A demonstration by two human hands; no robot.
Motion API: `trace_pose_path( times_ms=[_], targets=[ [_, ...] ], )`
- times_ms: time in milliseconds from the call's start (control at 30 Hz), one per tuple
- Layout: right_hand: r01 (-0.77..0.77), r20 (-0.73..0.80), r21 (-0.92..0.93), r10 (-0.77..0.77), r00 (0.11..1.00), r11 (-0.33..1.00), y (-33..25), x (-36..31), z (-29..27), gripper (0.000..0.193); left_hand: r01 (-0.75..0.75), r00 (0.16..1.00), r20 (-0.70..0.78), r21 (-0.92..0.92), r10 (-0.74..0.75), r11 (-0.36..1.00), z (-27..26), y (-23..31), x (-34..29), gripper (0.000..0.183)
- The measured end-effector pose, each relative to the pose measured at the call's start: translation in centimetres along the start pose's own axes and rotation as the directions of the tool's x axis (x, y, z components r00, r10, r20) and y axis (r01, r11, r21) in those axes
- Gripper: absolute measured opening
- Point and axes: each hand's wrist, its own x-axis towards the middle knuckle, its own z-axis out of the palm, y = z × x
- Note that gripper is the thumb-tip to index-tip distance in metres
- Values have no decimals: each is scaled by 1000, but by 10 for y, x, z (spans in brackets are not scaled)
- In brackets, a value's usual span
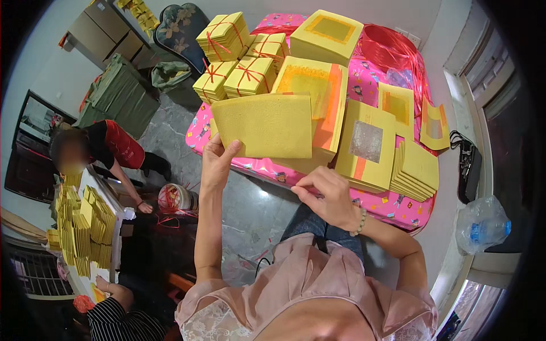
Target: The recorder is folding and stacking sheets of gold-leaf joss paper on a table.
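Note:
My left hand (219, 162) grips a yellow paper sheet (264, 126) by its lower left corner, thumb on the face and fingers behind. Whether it is one sheet or a few, I cannot tell. The sheet hangs over the front of a tall stack of yellow paper (329, 108) with an orange printed patch. Below the sheet's right end, my right hand (330, 196) is closed, thumb and forefinger pinched together, and nothing shows between them. To its right lies a yellow paper stack (364, 142) with a silvery square, beside a fanned pile of yellow paper (414, 170).
Bundles tied with red string (247, 77) and another tall yellow stack (327, 35) stand farther back on the pink table cover (199, 128). Red string (392, 48) lies at the back right. At left, two people work by a table with yellow bundles (85, 227); a bucket (173, 198) stands nearby.

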Motion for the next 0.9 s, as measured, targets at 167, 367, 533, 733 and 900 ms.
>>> trace_pose_path(
  times_ms=[167, 367, 533, 733, 900],
  targets=[
    [-563, 327, 661, 485, 811, 496, 8, -4, 31, 30, 4, 1000, 1, -36, -4, 999, -7, -6, -23, 36],
    [-633, 439, 746, 561, 701, 207, 22, -3, 64, 23, 32, 999, -18, -69, -34, 997, -29, -26, -51, 38],
    [-591, 394, 751, 517, 760, 296, 26, -20, 94, 26, 192, 975, -105, -52, -197, 980, -48, -50, -73, 41],
    [-706, 533, 556, 464, 707, 439, 26, -32, 82, 28, 253, 959, -127, -21, -254, 967, -91, -63, -67, 41],
    [-725, 526, 516, 500, 688, 456, 57, -55, 64, 25, 254, 957, -180, 141, -228, 957, -136, -68, -27, 41]
  ],
)
